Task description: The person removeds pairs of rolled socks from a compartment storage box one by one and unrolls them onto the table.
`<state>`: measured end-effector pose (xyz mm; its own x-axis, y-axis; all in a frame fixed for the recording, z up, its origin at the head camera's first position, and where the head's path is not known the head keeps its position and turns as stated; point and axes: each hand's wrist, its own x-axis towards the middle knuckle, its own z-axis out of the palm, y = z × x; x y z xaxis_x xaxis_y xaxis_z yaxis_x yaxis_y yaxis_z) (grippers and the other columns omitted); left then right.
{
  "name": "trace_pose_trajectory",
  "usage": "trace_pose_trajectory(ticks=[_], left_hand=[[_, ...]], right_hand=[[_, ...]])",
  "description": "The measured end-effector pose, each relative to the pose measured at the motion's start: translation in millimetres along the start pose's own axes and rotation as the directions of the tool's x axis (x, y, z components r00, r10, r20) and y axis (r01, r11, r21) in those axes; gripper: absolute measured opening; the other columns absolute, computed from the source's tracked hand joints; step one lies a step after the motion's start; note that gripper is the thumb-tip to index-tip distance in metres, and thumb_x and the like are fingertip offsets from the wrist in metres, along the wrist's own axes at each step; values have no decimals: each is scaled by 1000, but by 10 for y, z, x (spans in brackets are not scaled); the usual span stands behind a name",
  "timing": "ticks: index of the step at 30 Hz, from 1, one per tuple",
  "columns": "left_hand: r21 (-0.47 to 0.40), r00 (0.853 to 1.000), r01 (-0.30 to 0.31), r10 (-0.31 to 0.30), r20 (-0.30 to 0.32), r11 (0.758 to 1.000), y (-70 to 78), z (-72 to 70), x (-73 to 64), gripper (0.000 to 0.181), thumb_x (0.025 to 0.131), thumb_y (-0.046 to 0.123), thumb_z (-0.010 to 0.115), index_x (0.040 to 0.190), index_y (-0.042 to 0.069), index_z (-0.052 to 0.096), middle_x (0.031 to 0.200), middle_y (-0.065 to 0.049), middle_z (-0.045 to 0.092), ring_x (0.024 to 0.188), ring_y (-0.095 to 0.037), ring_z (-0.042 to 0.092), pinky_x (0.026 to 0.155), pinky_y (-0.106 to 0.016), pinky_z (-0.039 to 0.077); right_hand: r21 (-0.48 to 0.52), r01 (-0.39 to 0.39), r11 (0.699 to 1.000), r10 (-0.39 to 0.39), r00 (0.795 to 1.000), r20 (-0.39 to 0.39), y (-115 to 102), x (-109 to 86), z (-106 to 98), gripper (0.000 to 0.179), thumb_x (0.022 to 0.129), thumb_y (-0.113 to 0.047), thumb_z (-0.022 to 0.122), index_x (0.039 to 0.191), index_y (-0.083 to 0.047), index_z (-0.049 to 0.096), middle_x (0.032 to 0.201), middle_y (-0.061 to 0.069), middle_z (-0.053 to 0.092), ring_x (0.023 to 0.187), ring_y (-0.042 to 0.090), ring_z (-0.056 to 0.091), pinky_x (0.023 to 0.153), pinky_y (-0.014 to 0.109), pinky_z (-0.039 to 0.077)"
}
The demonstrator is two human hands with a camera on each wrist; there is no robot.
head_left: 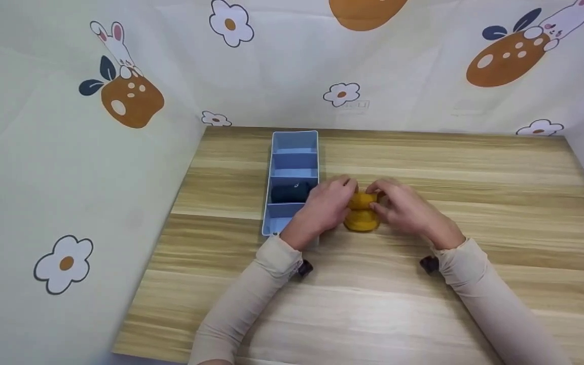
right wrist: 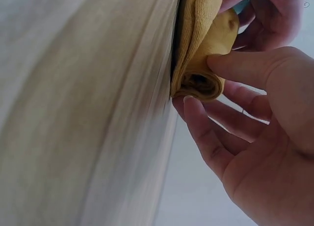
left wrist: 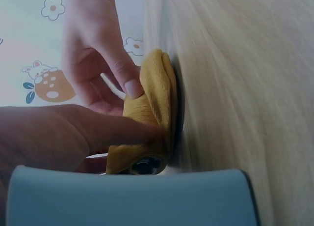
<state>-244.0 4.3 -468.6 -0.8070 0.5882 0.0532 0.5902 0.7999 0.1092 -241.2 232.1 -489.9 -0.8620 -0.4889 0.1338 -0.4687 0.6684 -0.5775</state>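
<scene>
A mustard-yellow sock (head_left: 362, 221), partly rolled up, lies on the wooden table between both hands. My left hand (head_left: 328, 203) grips the roll from its left side, thumb on top, as the left wrist view shows. From the other side my right hand (head_left: 403, 207) pinches the rolled end, where the spiral of ribbed cloth (right wrist: 201, 86) shows in the right wrist view. A flatter fold of the sock lies nearest the body. Fingers hide part of the far side of the roll.
A light blue divided box (head_left: 295, 142) stands just left of the left hand. A dark rolled bundle (head_left: 288, 193) sits in its third compartment from the back. The left forearm passes over the box's near corner. A patterned cloth wall (head_left: 282, 66) borders the table's back and sides.
</scene>
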Motion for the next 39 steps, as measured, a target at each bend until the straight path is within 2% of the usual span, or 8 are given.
trace_pose_trajectory(ticks=[4,7,11,18,25,28,33,39], left_hand=[[41,999,-16,17,-32,999,-13,22,17,33,102,22,74,132,11,68,130,-7,67,114,-23,69,104,-37,59],[59,996,-42,47,-80,997,-17,40,26,29,103,17,70,132,11,68,121,-7,72,107,-24,73,98,-38,62],[76,988,-63,73,-137,995,-23,58,37,25,101,9,66,125,12,68,109,-7,76,96,-26,76,88,-39,64],[102,992,-35,47,-118,994,-32,60,80,24,102,14,73,126,13,76,131,-7,69,120,-25,67,107,-40,58],[68,994,-29,36,-100,997,-32,36,79,26,102,14,70,128,16,75,119,-6,72,113,-26,71,103,-44,58],[55,995,-23,28,-92,998,-25,19,85,25,104,18,67,128,17,74,118,-6,72,113,-26,71,101,-45,58],[40,998,-7,9,-67,999,-19,9,104,29,101,22,72,129,17,71,120,-5,72,115,-27,71,103,-46,57],[22,996,10,-8,-89,1000,-19,13,141,21,99,17,72,120,15,68,111,-4,75,109,-26,74,100,-46,58]], right_hand=[[-43,2,999,-3,1000,-26,-15,26,12,24,100,-6,74,122,2,70,129,17,66,112,34,71,98,51,60],[-42,13,999,-15,999,-42,-21,39,17,26,98,-1,73,124,1,69,124,17,68,111,35,73,96,52,62],[-43,24,999,-27,997,-66,-21,53,21,22,96,2,74,117,-3,71,114,15,73,106,34,75,92,50,64],[-71,2,997,-6,998,-57,-38,77,19,19,96,-5,78,113,2,75,123,19,70,114,38,71,100,53,60],[-89,-30,996,27,999,-45,-56,87,8,24,92,-9,85,113,0,75,116,17,75,107,35,73,93,51,61],[-85,-13,996,9,999,-50,-45,80,6,23,92,-8,84,113,-2,75,113,16,77,105,34,74,91,51,62],[-68,32,997,-36,998,-50,-22,88,7,22,94,-3,80,116,-6,75,114,13,78,106,31,76,92,50,63],[-65,17,998,-19,999,-35,-14,119,-5,23,97,-3,77,120,-6,77,118,12,80,106,31,78,94,51,63]])
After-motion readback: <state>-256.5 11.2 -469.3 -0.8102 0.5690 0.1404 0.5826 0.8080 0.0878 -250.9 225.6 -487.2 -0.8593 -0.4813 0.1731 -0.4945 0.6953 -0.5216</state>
